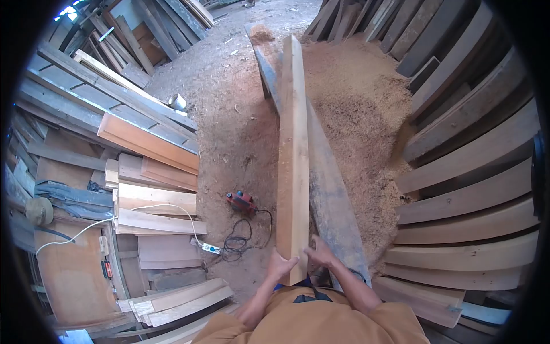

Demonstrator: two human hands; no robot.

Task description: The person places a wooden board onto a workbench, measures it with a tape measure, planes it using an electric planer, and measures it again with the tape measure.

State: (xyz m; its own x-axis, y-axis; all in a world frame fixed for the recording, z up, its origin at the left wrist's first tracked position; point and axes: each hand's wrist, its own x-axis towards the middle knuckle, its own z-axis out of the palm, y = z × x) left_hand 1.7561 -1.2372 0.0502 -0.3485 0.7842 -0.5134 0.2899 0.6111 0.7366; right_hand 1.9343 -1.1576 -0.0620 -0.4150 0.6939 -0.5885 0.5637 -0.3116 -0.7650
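A long, squared wooden beam (293, 149) stretches away from my body, its near end close to my waist. My left hand (281, 266) is closed around the near end from the left, thumb lying on the upper face. On the opposite side, my right hand (322, 254) is at the beam's right edge with bent fingers, seemingly gripping it; some fingers are hidden. Beneath the beam and angled across it lies a wide, worn plank bench (338, 212).
A red electric planer (241, 202) sits on the floor at left, its black cord (236, 243) coiled near a white power strip (211, 248). Stacked boards (157, 198) line the left; leaning planks (464, 206) line the right. Sawdust (358, 109) covers the ground right of the bench.
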